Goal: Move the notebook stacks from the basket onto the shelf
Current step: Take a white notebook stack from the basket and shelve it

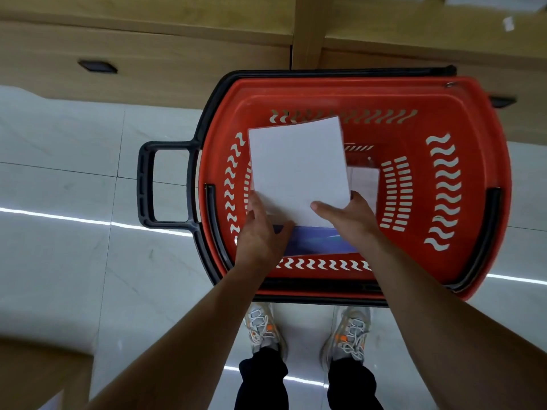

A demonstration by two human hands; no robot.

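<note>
Red basket (355,85), apparently on tiled floor (74,247)

One red basket (355,93). Two hands, the left hand (260,232) and right hand (349,217), with one white notebook stack (299,170) gripped between their fingers. One second white stack (364,180) lies just beyond the right fingertips, and one blue-covered stack (313,241) lies beneath the thumbs. Two sneakers (262,327).

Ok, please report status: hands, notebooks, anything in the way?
Left hand and right hand both grip the white notebook stack at its near edge. Stack over the basket, not on the shelf yet. Nothing seen blocking; more notebooks lie beneath.
</note>
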